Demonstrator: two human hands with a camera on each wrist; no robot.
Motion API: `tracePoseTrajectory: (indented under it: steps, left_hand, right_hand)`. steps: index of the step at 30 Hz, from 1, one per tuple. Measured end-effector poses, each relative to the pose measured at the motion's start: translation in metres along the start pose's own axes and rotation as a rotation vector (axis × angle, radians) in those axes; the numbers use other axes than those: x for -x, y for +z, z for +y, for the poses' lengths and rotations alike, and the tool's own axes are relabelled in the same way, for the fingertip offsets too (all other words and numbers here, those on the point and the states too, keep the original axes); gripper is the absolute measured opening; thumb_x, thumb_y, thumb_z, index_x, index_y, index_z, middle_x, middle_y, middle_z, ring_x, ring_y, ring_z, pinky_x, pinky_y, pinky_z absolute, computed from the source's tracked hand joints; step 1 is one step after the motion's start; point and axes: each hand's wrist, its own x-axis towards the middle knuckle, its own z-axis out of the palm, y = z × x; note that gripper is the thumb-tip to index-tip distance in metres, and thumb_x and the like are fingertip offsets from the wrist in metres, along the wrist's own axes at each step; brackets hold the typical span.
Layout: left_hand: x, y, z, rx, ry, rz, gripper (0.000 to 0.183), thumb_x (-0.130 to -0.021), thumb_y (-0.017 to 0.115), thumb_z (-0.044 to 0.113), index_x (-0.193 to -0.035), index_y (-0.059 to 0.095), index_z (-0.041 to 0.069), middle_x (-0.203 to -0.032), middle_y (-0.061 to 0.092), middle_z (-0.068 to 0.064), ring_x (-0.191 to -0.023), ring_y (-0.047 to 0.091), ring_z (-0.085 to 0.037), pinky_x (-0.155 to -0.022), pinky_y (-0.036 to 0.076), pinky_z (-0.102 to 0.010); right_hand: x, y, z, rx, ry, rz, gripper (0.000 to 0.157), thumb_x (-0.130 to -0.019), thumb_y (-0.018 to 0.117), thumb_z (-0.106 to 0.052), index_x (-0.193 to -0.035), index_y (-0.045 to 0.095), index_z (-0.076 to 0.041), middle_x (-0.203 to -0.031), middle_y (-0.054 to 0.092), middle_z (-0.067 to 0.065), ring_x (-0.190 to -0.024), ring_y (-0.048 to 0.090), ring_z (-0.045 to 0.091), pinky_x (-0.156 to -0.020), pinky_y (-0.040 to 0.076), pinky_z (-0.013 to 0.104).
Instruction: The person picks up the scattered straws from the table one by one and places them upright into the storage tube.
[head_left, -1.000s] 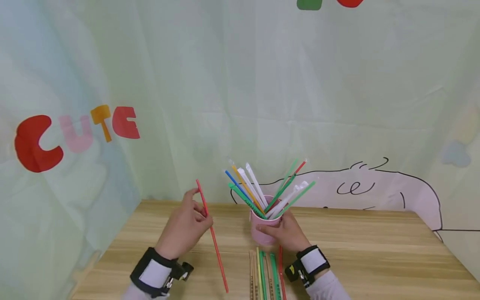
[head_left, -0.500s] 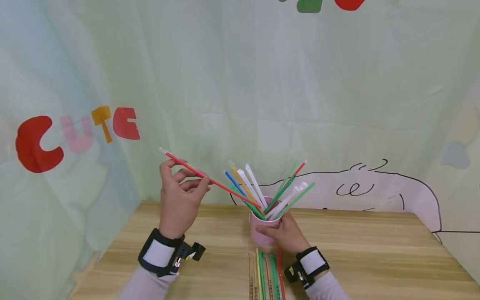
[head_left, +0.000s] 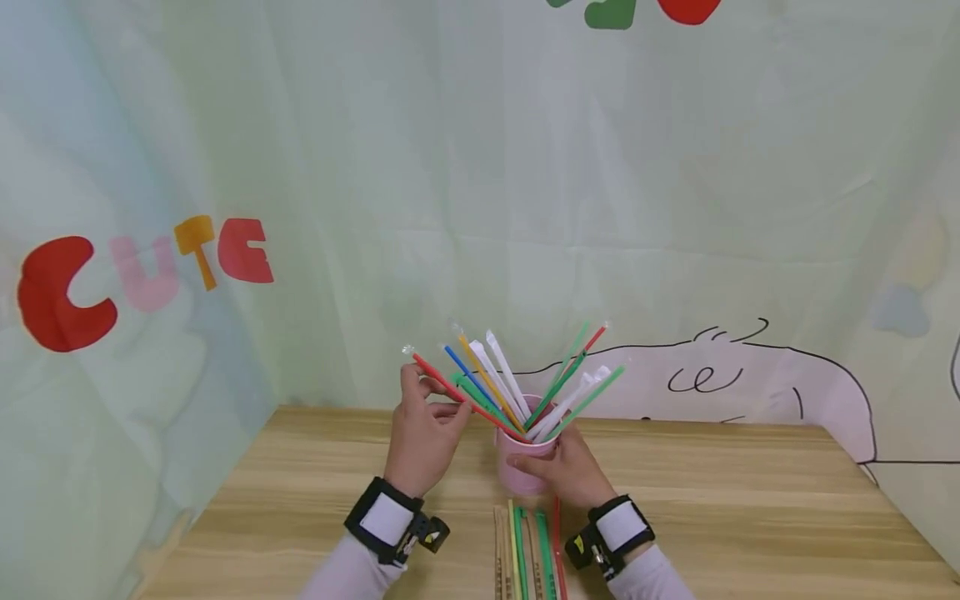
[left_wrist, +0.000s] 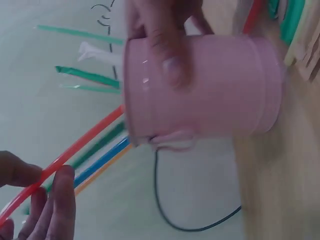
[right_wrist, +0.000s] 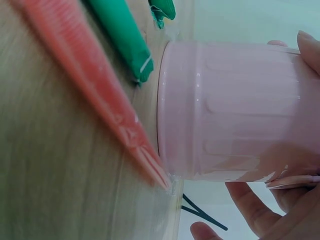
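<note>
My left hand [head_left: 427,437] pinches a red drinking straw [head_left: 437,375] in a clear wrapper, near its upper part. The straw slants down to the right, its lower end inside the mouth of a pink bucket [head_left: 513,473]. Around the bucket's side, my right hand [head_left: 576,473] holds it upright; the thumb lies across the front in the left wrist view. Several other straws fan out of the bucket: a blue straw [head_left: 461,367], a yellow-orange one, white paper-wrapped straws [head_left: 504,367] and green ones. Their lower ends are hidden inside.
In front of the bucket, several wrapped straws lie side by side on the wooden table [head_left: 712,517], among them a green straw [head_left: 545,550] and a red one at the right end [head_left: 559,550]. A printed cloth backdrop [head_left: 420,183] hangs behind the table.
The left hand has tilted the red straw from steep to slanting, then moved it right and lowered its end into the bucket. The right hand still holds the bucket in place.
</note>
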Motion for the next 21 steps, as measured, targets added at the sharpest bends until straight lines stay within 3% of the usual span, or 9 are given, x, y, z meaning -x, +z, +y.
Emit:
tracePoseTrajectory:
  steps: [5,14,17,21]
  left_hand:
    - [0.004,0.018,-0.012,-0.022,-0.016,-0.021,0.061,-0.081,0.075,0.005,-0.123,0.031,0.01,-0.098,0.062,-0.01,-0.078,0.066,-0.012,-0.067,0.059,-0.034]
    - [0.004,0.034,-0.02,-0.054,-0.037,-0.031,0.051,-0.082,0.073,0.005,-0.118,0.037,0.008,-0.095,0.063,-0.01,-0.079,0.064,-0.015,-0.068,0.059,-0.032]
    - [0.004,0.035,-0.024,-0.049,-0.075,-0.055,0.053,-0.082,0.077,0.01,-0.118,0.037,0.009,-0.096,0.062,-0.009,-0.081,0.063,-0.015,-0.07,0.058,-0.033]
    - [0.006,0.038,-0.03,-0.045,-0.143,-0.137,0.064,-0.078,0.082,0.028,-0.12,0.037,0.011,-0.097,0.061,-0.007,-0.087,0.061,-0.018,-0.074,0.056,-0.035]
  right_hand:
    - [0.001,0.0,-0.003,-0.003,0.04,-0.004,0.076,-0.079,0.079,-0.009,-0.143,0.039,-0.009,-0.133,0.054,0.014,-0.12,0.048,0.023,-0.104,0.035,0.053]
    - [0.0,0.002,0.001,-0.009,0.006,-0.001,0.072,-0.079,0.079,-0.006,-0.14,0.041,-0.004,-0.129,0.056,0.016,-0.119,0.049,0.028,-0.102,0.035,0.054]
    - [0.0,0.001,0.001,-0.012,0.004,-0.018,0.071,-0.079,0.078,-0.006,-0.14,0.042,-0.005,-0.13,0.056,0.015,-0.12,0.048,0.027,-0.103,0.036,0.054]
    - [0.0,0.0,0.001,0.0,-0.003,-0.017,0.07,-0.08,0.078,-0.009,-0.14,0.042,-0.008,-0.128,0.057,0.011,-0.119,0.049,0.022,-0.102,0.038,0.051]
